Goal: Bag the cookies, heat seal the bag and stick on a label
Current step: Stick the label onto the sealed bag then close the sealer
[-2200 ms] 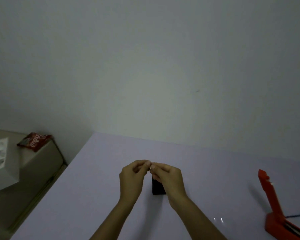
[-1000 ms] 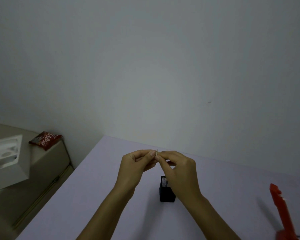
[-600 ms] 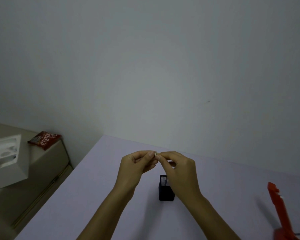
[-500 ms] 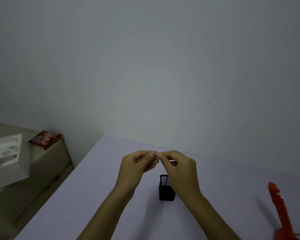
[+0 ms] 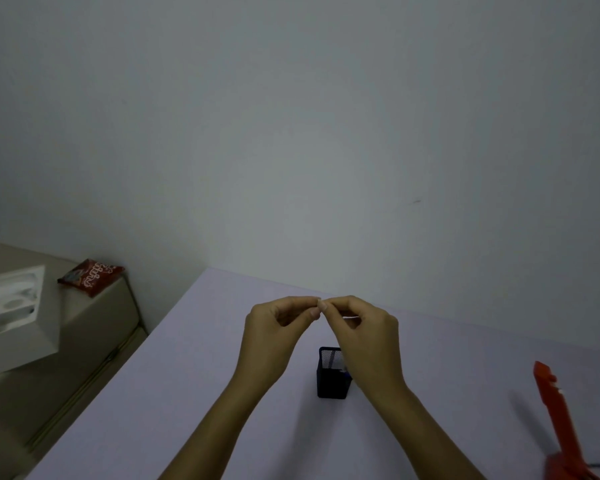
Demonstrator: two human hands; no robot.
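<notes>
My left hand (image 5: 274, 327) and my right hand (image 5: 364, 337) are raised above the lilac table (image 5: 187, 393) with their fingertips meeting. Thumbs and forefingers pinch a tiny pale label (image 5: 319, 304), of which only a sliver shows between the fingertips. A thin white edge also shows inside my right hand's curled fingers. A red heat sealer (image 5: 558, 420) stands at the table's right edge with its arm raised. No bag or cookies are in view.
A black mesh pen holder (image 5: 329, 375) stands on the table just below my right hand. To the left, a beige cabinet (image 5: 94, 327) carries a red snack packet (image 5: 90, 277) and a white box (image 5: 14, 313). A bare wall rises behind the table.
Both hands stay pinched together and have risen slightly above the pen holder. The camera has tilted up, so the sealer sits lower and further right in the view.
</notes>
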